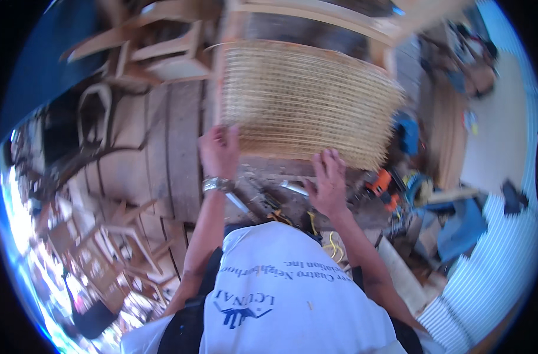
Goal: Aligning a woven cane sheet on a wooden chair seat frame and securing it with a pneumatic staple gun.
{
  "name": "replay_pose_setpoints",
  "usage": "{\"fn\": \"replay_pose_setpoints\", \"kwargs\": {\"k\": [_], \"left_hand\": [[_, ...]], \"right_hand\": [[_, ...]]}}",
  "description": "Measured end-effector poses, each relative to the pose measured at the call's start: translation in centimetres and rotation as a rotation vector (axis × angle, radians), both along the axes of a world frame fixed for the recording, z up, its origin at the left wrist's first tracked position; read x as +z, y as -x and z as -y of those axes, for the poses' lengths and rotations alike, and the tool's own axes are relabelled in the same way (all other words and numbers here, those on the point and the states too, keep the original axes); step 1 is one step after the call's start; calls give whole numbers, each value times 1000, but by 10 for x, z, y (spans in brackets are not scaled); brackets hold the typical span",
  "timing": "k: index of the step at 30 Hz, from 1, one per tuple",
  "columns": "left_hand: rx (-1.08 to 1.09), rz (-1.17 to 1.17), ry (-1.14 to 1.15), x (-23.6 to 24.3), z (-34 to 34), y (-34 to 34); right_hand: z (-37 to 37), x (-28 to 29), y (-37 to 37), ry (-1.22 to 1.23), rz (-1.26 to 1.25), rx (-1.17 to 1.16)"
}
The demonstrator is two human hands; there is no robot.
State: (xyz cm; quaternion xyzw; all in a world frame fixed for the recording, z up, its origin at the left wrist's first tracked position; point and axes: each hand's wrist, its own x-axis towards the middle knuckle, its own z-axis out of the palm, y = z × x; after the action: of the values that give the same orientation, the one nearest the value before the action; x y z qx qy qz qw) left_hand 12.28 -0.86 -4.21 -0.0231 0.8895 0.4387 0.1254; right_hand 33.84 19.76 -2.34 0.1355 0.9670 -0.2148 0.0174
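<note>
A tan woven cane sheet (304,94) lies over a pale wooden chair frame (316,15) on the workbench, its right edge frayed with loose strand ends. At the sheet's near left corner, my left hand (219,147) is closed, with thumb and fingers pinching the edge; a metal watch is on that wrist. My right hand (329,180) rests with fingers stretched out over the near edge, toward the right. The underside of the sheet and what my left fingertips cover are hidden.
An orange and black power tool (386,187) lies right of my right hand. Hand tools (272,205) lie between my forearms. Wooden chair frames stand at the far left (163,50) and lower left (130,233). Blue material (461,230) sits at right.
</note>
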Motion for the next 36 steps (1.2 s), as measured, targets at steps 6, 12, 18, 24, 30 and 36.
{"fn": "replay_pose_setpoints", "kwargs": {"k": [6, 12, 18, 24, 30, 36], "left_hand": [[85, 216, -268, -12, 24, 17], [20, 265, -358, -24, 34, 37], [57, -32, -11, -54, 63, 39], [-131, 69, 266, -6, 20, 36], [59, -107, 206, -19, 16, 18], [32, -333, 304, -24, 13, 11]], "right_hand": [[2, -10, -5, 99, -62, -34], [-1, -11, -10, 117, -37, -89], [3, -12, -4, 115, -85, -56], [-2, -5, -5, 63, -29, -79], [1, -12, -8, 20, -34, -24], [2, -7, -1, 19, -25, -4]]}}
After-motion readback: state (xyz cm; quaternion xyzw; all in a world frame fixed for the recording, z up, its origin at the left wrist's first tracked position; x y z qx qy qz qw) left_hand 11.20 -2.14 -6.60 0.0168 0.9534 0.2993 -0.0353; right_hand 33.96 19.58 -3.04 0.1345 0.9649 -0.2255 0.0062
